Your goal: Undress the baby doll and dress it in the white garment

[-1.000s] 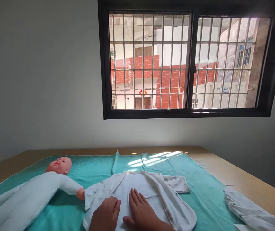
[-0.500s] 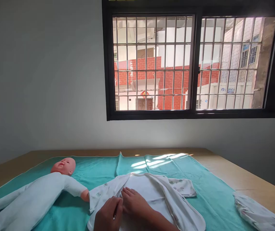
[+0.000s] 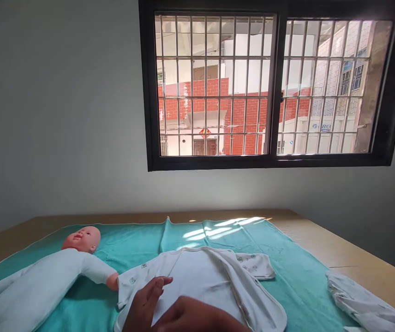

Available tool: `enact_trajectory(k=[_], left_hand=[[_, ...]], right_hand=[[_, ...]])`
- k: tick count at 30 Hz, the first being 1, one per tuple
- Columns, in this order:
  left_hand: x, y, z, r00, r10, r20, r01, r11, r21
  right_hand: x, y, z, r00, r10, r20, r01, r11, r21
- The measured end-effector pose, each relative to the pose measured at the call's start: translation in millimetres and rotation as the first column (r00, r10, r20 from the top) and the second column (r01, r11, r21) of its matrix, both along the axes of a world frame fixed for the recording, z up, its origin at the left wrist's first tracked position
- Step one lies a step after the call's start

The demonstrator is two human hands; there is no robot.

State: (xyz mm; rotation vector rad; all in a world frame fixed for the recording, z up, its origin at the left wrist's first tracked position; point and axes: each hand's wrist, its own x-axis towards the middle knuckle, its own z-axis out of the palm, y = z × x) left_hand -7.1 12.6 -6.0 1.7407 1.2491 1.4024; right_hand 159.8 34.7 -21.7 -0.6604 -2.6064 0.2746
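A white baby top (image 3: 200, 272) with small printed figures on its sleeves lies opened out, its front panels spread to the sides. Over its lower left part is my left hand (image 3: 144, 302), fingers stretched out and pointing right, with no cloth visibly gripped. My right hand (image 3: 190, 316) crosses low over the lower part of the top, close beside the left. Its knuckles are bent and its fingertips are hidden at the bottom edge of the view. To the left, a baby doll (image 3: 50, 281) in a white body lies on its back, one hand touching the left sleeve.
A green cloth (image 3: 297, 276) covers much of the wooden table (image 3: 360, 249). Another crumpled white printed garment (image 3: 363, 299) lies at the right edge of the cloth. Behind the table stands a grey wall (image 3: 80, 138) with a barred window (image 3: 214, 163).
My right hand has pulled down and back toward me, off the middle of the top. My left hand's fingers have straightened from a curled pose. The view has shifted slightly.
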Motion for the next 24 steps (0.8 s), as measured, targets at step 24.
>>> enact_trajectory(k=[24], left_hand=[[0, 10, -15.3, 0.965, -0.121, -0.234, 0.096, 0.989, -0.115]], right_hand=[[-10, -20, -41.0, 0.967, 0.034, 0.254, -0.133, 0.914, 0.384]])
